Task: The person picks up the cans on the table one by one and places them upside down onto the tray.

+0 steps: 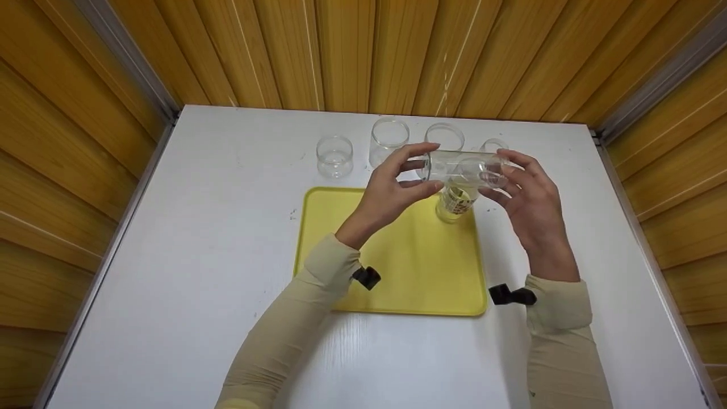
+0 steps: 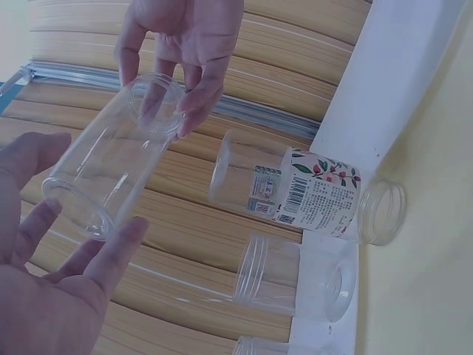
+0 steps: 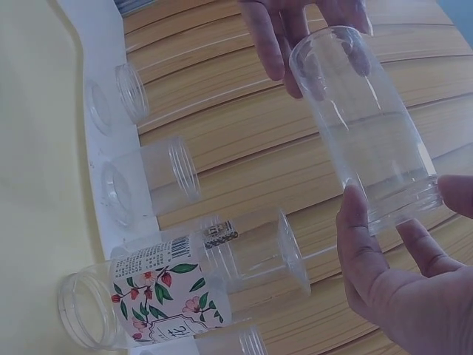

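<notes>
Sideways, one clear jar (image 1: pixel 454 163) in the half-curled grip of left hand (image 1: pixel 391 187) and right hand (image 1: pixel 534 199), above a labelled jar (image 1: pixel 456 205)

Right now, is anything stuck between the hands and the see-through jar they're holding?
Nothing visible is. The left hand and right hand hold the see-through jar directly, one at each end. The labelled jar is lower, on the yellow tray.

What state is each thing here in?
Clear cylindrical jar: sideways, in mid-air
Left hand: gripping its base end
Right hand: gripping its threaded end
Yellow rectangular tray: lying flat
Clear flower-labelled jar: mouth-down on tray
Four other clear jars: standing, two partly hidden
</notes>
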{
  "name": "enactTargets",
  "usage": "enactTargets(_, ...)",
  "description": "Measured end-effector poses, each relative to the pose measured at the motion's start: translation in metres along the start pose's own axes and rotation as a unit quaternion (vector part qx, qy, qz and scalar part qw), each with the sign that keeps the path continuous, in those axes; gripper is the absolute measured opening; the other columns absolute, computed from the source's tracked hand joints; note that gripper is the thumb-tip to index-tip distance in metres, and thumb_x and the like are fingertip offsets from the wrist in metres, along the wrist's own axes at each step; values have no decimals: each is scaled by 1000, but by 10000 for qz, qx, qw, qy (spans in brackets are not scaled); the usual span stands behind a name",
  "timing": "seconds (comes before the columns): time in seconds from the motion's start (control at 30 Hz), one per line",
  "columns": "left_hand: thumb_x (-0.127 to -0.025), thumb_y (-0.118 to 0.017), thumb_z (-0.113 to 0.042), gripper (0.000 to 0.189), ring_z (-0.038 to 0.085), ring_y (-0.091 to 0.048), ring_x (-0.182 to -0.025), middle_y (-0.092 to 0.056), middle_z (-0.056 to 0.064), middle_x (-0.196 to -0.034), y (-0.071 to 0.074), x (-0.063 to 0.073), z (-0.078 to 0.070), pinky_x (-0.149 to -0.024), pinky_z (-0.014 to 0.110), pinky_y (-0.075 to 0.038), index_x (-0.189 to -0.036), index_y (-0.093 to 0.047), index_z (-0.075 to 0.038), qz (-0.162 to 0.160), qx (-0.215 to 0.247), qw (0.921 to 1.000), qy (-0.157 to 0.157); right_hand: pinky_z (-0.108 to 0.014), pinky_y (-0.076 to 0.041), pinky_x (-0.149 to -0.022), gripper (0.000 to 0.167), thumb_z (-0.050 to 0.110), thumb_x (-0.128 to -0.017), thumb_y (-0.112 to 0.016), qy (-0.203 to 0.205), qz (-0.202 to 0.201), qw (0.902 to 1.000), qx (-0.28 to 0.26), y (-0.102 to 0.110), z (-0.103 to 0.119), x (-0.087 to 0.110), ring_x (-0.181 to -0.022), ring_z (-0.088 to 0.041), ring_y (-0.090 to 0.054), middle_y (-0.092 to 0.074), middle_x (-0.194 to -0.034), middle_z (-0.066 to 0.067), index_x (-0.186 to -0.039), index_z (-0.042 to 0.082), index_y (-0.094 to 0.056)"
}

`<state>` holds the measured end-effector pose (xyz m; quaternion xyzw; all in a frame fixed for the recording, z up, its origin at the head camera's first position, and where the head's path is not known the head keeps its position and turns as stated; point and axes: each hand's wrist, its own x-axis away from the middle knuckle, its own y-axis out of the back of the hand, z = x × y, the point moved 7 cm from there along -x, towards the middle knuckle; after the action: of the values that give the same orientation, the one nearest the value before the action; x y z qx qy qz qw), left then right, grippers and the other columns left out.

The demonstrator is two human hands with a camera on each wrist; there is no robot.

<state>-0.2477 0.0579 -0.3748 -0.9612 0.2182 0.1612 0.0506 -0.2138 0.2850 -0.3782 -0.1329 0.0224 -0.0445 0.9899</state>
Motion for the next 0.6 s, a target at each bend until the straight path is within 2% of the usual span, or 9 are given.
enactTargets(0.23, -96, -78, -4, 49, 34, -60, -130, -57, 9, -144, 2, 0, -2, -98, 34, -57, -143, -61, -1, -96, 64, 9999, -83, -36, -58, -92, 35, 15, -108, -59, 37, 29, 10000, 35, -1, 1, 1, -112, -29, -65, -54, -139, -23, -140, 2, -57)
enactTargets(0.47, -95, -78, -2, 48, 25, -63, -125, -58, 10, -141, 4, 2, -1, -97, 36, -57, -140, -62, 0, -136, 100, 9997, -152, -36, -57, -94, 37, 16, -108, -59, 90, 103, 9995, 280, -2, 0, 2, -116, -31, -63, -56, -138, -20, -142, 2, -57)
enactTargets(0.6, -95, -78, -4, 47, 26, -63, -125, -59, 9, -141, 7, 3, -1, -97, 36, -57, -140, -63, -1, -173, 13, 9997, -153, -36, -57, -94, 38, 17, -108, -60, 104, 129, 9988, 450, -2, 0, 2, -119, -33, -61, -55, -139, -20, -142, 2, -57)
